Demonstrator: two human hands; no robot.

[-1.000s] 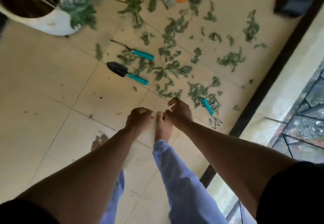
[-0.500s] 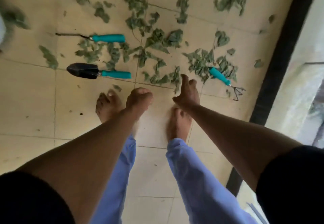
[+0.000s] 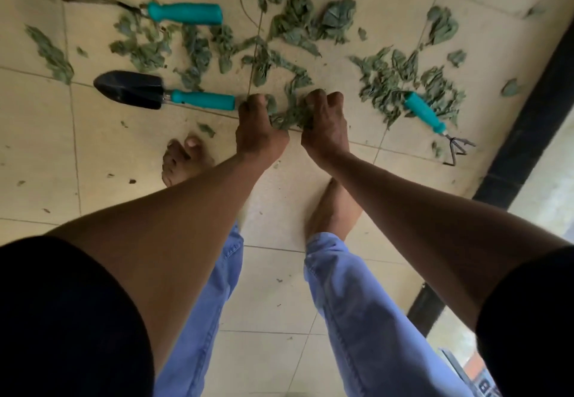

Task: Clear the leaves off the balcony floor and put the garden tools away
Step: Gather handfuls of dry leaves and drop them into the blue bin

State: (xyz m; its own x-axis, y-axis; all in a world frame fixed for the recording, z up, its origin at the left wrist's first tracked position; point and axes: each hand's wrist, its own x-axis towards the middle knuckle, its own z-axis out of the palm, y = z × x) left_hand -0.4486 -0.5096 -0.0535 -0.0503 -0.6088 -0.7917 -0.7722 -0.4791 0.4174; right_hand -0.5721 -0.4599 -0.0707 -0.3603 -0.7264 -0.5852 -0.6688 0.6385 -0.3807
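Wilted green leaves [image 3: 298, 27] lie scattered over the beige tiled balcony floor [image 3: 118, 148]. My left hand [image 3: 257, 129] and my right hand [image 3: 326, 123] are down on the floor side by side, fingers curled around a small clump of leaves [image 3: 290, 118] between them. A black trowel with a teal handle [image 3: 161, 94] lies just left of my left hand. Farther back is a narrow teal-handled tool [image 3: 183, 13]. To the right of my right hand, a small teal-handled hand rake [image 3: 431, 120] rests among leaves.
My bare feet [image 3: 183, 160] and blue trouser legs [image 3: 366, 319] stand just behind my hands. A black border strip [image 3: 528, 123] runs along the floor's right edge, with a pale ledge beyond it.
I have bent lower and the view has closed in on the floor. Both hands have gone forward onto the leaves and curled around a clump; earlier they hung above my feet.
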